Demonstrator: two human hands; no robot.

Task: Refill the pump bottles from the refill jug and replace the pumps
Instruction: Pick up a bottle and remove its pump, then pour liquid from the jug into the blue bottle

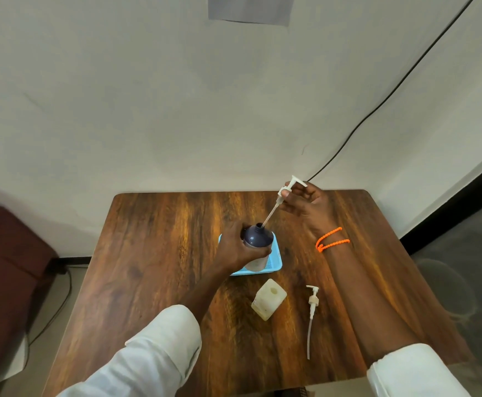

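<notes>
- While my left hand [235, 247] grips the dark pump bottle [257, 239] in the blue tray [277, 260], my right hand [305, 203] pinches a white pump [287, 190], tube tip at the neck.
- Bare table [148, 253] lies left; cream bottle [269, 299] and spare pump [312, 308] sit nearer me.

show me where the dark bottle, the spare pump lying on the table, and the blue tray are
dark bottle [255, 235]: head view, its domed shoulder.
spare pump [313, 300]: head view, its collar.
blue tray [276, 260]: head view, its right rim.

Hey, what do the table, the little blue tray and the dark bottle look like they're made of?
Table: wood or wood-look laminate, brown streaked grain with a slight sheen.
Blue tray: probably plastic, uniform pale blue with a perforated mesh floor.
Dark bottle: likely smooth plastic, navy shoulder with a soft highlight.
</notes>
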